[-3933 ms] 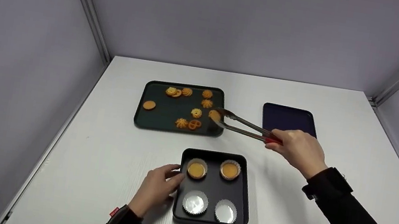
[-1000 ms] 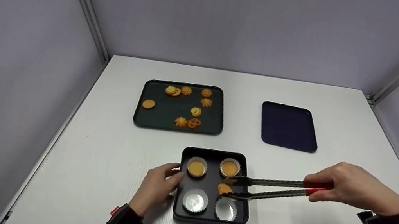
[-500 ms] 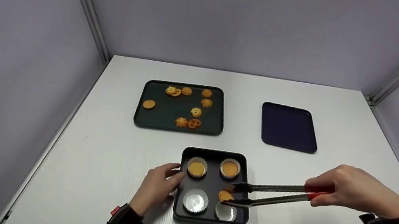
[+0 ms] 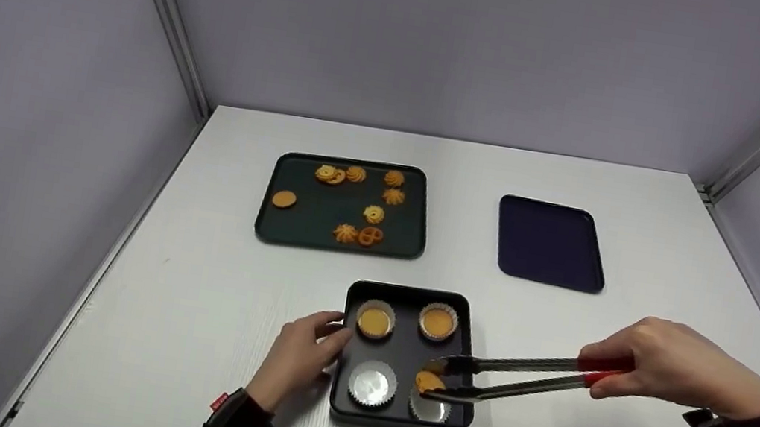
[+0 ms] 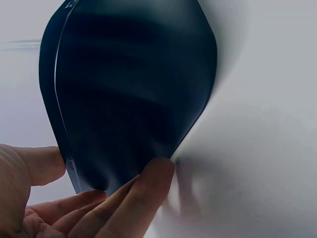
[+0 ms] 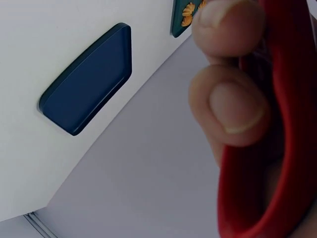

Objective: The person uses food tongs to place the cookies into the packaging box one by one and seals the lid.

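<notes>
My right hand [image 4: 681, 364] grips the red handles of a pair of metal tongs [image 4: 526, 392]; its fingers curl round the red handle [image 6: 292, 99] in the right wrist view. A round golden cookie [image 4: 430, 382] sits between the tong tips, overlapping the near right paper cup [image 4: 431, 408] in a square black pan [image 4: 394, 423]. My left hand [image 4: 300, 352] rests against the pan's left side. In the left wrist view the thumb [image 5: 47, 165] meets the rim and fairly straight fingers [image 5: 153, 186] touch the dark outer wall.
Inside the pan stand two cups with golden discs, one far left [image 4: 375, 322] and one far right [image 4: 438, 322], and a bare foil-like cup [image 4: 372, 384] near left. Behind lie a green tray [image 4: 318, 223] of several cookies and a pretzel [image 4: 370, 236], and a navy tray [image 4: 551, 243].
The tongs lifted the cookie off the green tray's right side and brought it over the pan. In the last second it shifted slightly toward the near right cup. The left hand stayed put.
</notes>
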Motion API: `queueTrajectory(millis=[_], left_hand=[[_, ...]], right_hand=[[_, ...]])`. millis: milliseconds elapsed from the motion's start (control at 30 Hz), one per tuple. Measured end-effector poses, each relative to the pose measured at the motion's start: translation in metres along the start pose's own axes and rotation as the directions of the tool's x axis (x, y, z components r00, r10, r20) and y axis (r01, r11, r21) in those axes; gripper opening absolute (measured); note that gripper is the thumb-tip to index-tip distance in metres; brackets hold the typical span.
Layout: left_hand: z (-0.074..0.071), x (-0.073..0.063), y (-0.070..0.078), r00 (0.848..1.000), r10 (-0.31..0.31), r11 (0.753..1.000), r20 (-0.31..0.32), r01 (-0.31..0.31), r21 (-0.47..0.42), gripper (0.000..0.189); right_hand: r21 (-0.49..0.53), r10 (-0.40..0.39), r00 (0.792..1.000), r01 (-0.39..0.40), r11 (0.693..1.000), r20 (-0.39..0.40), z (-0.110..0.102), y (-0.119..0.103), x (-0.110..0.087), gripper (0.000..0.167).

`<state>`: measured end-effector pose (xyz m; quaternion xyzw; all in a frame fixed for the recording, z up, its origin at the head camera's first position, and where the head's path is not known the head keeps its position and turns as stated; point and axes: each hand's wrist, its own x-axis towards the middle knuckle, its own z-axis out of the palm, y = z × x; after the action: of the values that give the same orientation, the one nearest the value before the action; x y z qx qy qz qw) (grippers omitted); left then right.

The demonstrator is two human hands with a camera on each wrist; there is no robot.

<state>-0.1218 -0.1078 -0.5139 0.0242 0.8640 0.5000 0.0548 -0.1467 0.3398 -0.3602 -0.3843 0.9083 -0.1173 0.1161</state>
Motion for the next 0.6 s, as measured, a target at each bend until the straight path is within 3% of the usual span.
queueTrajectory(millis=[600], left_hand=[[-0.0004,-0.0011,0.0018,1.0,0.002,1.0,0.003,-0.002,-0.012,0.044]], right_hand=[[-0.079,0.039,0.999,-0.04,0.996,-0.011,-0.0059,-0.0064,0.0029,0.021]])
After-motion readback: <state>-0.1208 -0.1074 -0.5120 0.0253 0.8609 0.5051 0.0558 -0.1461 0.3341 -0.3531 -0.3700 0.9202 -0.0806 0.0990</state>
